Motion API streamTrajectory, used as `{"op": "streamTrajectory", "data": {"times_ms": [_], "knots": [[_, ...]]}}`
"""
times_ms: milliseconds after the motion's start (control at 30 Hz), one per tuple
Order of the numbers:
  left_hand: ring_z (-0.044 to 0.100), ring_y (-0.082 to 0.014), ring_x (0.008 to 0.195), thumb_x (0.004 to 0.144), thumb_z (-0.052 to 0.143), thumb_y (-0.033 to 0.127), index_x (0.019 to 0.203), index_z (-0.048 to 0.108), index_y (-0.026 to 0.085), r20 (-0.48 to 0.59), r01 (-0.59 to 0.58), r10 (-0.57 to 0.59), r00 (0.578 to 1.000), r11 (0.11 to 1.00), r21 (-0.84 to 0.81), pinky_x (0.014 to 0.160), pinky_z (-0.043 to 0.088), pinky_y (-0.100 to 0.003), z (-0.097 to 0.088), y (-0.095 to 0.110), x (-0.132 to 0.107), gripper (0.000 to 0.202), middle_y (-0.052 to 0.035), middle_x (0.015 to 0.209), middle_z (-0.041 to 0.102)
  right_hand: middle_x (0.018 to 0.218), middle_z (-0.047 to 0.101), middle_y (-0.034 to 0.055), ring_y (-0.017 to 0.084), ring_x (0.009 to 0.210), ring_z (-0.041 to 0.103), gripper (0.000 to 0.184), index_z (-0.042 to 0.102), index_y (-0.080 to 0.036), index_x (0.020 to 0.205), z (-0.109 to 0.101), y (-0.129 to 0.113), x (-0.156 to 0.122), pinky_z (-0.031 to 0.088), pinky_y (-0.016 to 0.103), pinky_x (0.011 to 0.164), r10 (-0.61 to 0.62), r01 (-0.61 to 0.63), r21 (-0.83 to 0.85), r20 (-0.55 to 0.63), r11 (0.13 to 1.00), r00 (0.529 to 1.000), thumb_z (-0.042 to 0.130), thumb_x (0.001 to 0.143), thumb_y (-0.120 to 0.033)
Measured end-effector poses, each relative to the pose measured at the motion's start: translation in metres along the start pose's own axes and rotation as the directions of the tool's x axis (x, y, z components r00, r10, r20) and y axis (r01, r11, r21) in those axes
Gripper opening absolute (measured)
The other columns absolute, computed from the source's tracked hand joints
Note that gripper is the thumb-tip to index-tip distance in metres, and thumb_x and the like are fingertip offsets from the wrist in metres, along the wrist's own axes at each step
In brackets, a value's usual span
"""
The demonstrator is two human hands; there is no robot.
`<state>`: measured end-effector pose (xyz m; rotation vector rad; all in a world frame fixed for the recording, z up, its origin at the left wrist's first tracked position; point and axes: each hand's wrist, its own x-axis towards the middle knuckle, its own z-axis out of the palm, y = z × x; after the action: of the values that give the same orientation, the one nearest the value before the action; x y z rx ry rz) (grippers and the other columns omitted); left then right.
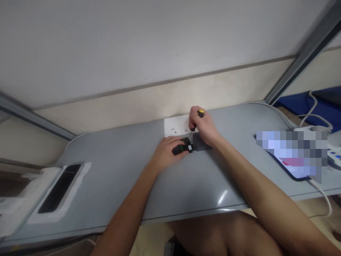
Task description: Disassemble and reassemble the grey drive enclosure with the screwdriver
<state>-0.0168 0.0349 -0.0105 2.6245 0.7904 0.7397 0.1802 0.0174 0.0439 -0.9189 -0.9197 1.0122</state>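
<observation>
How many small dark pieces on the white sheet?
4 visible. Three small dark pieces lie close together on the left part of the white sheet; a fourth piece lies nearer the right hand, which may hide more.

I am at a small fix-it desk; I can't tell if it is in a home or a shop; the grey table stands by a plain wall, with metal posts at both ends; my right hand holds a screwdriver; tiny dark bits lie on white paper; a white plug strip sits on my right, near a lit screen.
</observation>
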Motion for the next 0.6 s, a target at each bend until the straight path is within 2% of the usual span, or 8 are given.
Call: {"op": "streamTrajectory", "data": {"times_ms": [133,200,300,433,600], "knots": [[0.069,-0.0251,0.12,0.088,0.079,0.037,0.106,0.073,0.027,-0.004,-0.012,0.012,1.0,1.0,-0.007,0.103,0.05,-0.046,-0.001,0.0,0.001,0.021,-0.003,0.128,0.075,0.075,0.053,-0.0002,0.015,0.069,0.051,0.053,0.065,-0.026,0.087,0.0,0.001,-0.001,0.043,0.031,0.065,-0.1,0.103,-0.066,0.05,0.992,0.994,0.054,0.091,-0.077],[0.069,-0.0252,0.12,0.089,0.079,0.038,0.107,0.073,0.028,-0.003,-0.01,0.01,1.0,1.0,-0.003,0.103,0.05,-0.046,-0.001,0.0,0.001,0.021,-0.0031,0.128,0.075,0.076,0.052,-0.0004,0.015,0.07,0.05,0.047,0.068,-0.026,0.089,0.0,0.002,-0.001,0.042,0.03,0.065,-0.104,0.109,-0.105,0.056,0.989,0.993,0.059,0.091,-0.072],[0.069,-0.0257,0.121,0.089,0.079,0.038,0.106,0.074,0.028,0.005,-0.007,0.007,1.0,1.0,0.004,0.104,0.05,-0.046,-0.002,0.001,0.001,0.021,-0.0034,0.128,0.075,0.073,0.048,-0.002,0.014,0.067,0.044,0.042,0.065,-0.025,0.083,-0.001,0.005,-0.001,0.039,0.03,0.061,-0.096,0.096,-0.185,0.008,0.978,0.995,0.071,0.086,-0.066],[0.069,-0.0262,0.121,0.089,0.078,0.039,0.106,0.074,0.028,0.006,-0.011,0.011,1.0,1.0,0.014,0.104,0.05,-0.047,-0.002,0.001,0.001,0.021,-0.0034,0.129,0.075,0.066,0.043,-0.0037,0.014,0.064,0.041,0.049,0.055,-0.025,0.076,-0.002,0.013,0.001,0.039,0.03,0.06,-0.126,0.11,-0.282,-0.037,0.953,0.991,0.074,0.082,-0.069],[0.069,-0.026,0.121,0.089,0.078,0.039,0.106,0.074,0.028,0.004,-0.005,0.004,1.0,1.0,0.012,0.104,0.05,-0.048,-0.001,0.0,0.001,0.021,-0.0032,0.128,0.075,0.077,0.053,0.0011,0.017,0.073,0.048,0.057,0.062,-0.025,0.079,-0.002,0.012,0.001,0.043,0.032,0.068,-0.135,0.131,-0.212,-0.001,0.968,0.991,0.051,0.09,-0.08]]}}
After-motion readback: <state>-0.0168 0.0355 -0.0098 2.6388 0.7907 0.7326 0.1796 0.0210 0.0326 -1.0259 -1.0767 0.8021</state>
